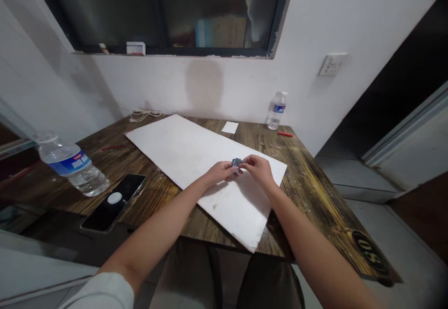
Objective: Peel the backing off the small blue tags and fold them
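Both my hands meet above the right part of a white board (168, 145) that lies slantwise on the wooden table. Between their fingertips is a small crumpled bluish piece (237, 162); its kind is too small to make out. My left hand (221, 172) pinches it from the left, thumb and fingers closed. From the right, my right hand (258, 169) grips its other side with closed fingertips. The fingers hide part of the piece.
A large water bottle (72, 164) and a phone (114, 201) with a round white disc lie left. A small bottle (277, 112), red stick (285, 134), white paper (230, 127) and white cable (143, 115) lie toward the wall. The table's (315, 206) front edge is near my legs.
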`<state>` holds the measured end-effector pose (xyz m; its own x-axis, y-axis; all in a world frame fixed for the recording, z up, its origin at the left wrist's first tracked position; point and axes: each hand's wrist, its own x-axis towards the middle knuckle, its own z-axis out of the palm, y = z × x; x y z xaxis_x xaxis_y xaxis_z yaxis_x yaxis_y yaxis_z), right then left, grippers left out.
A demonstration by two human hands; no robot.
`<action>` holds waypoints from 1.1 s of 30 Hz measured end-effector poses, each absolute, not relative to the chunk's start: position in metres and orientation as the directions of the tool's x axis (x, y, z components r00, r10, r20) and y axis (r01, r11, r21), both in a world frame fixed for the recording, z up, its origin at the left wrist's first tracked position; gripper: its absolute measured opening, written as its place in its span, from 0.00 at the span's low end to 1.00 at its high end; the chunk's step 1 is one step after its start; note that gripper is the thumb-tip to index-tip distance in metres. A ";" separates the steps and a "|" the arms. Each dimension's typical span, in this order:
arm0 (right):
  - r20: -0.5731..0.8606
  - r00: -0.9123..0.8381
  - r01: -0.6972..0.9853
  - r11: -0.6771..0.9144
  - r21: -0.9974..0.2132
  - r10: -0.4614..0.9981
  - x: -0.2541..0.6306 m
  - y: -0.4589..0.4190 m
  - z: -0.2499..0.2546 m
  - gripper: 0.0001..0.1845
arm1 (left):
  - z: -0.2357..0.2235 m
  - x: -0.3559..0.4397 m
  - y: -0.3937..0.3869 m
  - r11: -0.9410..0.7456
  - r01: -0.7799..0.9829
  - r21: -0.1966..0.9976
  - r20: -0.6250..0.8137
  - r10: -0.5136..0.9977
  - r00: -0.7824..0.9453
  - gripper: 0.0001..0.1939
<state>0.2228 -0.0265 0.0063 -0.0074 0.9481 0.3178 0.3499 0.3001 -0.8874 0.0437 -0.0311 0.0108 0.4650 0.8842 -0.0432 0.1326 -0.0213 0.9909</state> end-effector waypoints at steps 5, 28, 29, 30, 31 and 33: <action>0.310 -0.020 0.131 0.310 -0.942 0.951 0.220 -0.024 0.005 0.13 | 0.010 0.042 -0.030 -0.046 0.146 0.988 -0.014 0.923 0.384 0.16; 0.282 0.040 0.097 0.277 -0.956 0.959 0.226 -0.018 0.001 0.18 | 0.012 0.041 -0.026 0.034 0.125 0.992 -0.055 0.984 0.172 0.09; 0.290 0.028 0.176 0.281 -0.944 0.957 0.228 -0.017 0.001 0.17 | 0.012 0.041 -0.026 0.041 0.106 0.993 -0.057 0.987 0.148 0.09; 0.303 0.007 0.281 0.289 -0.915 0.953 0.230 -0.017 0.001 0.16 | 0.012 0.041 -0.026 0.047 0.086 0.995 -0.058 0.990 0.126 0.09; 0.320 -0.018 0.396 0.301 -0.868 0.947 0.231 -0.018 0.000 0.15 | 0.011 0.040 -0.025 0.054 0.065 0.996 -0.061 0.992 0.111 0.09; 0.363 -0.061 0.589 0.327 -0.739 0.930 0.232 -0.019 -0.001 0.12 | 0.011 0.040 -0.025 0.063 0.035 0.997 -0.066 0.993 0.100 0.09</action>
<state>0.2321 -0.0193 -0.0008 -0.0605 0.9299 0.3629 0.5893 0.3267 -0.7389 0.0397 -0.0253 0.0112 0.1001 0.9928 -0.0660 0.0345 0.0628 0.9974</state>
